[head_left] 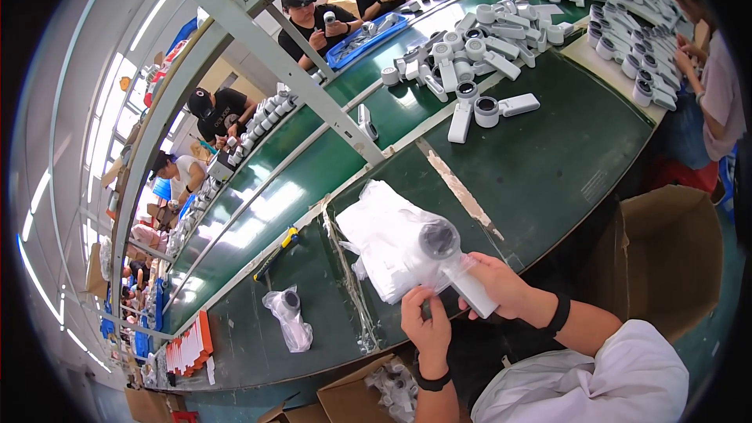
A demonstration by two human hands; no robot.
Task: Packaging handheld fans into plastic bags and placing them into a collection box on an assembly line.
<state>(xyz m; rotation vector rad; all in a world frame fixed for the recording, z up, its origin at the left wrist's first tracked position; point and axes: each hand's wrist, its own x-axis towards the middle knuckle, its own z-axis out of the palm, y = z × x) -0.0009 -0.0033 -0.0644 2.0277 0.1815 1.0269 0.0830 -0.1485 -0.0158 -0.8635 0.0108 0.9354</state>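
Note:
My right hand [501, 286] grips the handle of a white handheld device [475, 291] with a round, dark-faced head, which looks like a small fan. Clear plastic film [448, 268] lies around the device's head and upper handle. Beside the handle, my left hand [427, 317] has its thumb and fingers pinched together at the film's lower edge. Under the device's head lies a stack of thin white plastic bags [380, 235] on the green worktop [313, 298]. Another device in a clear bag [290, 319] rests farther left.
A yellow-and-black cutter [276, 252] lies by the worktop's far edge. Loose devices [478, 55] form a heap at the back right. Cardboard boxes stand below the near edge, one [666, 258] at right. A metal post [274, 59] slants across. Several co-workers sit beyond the conveyor [274, 180].

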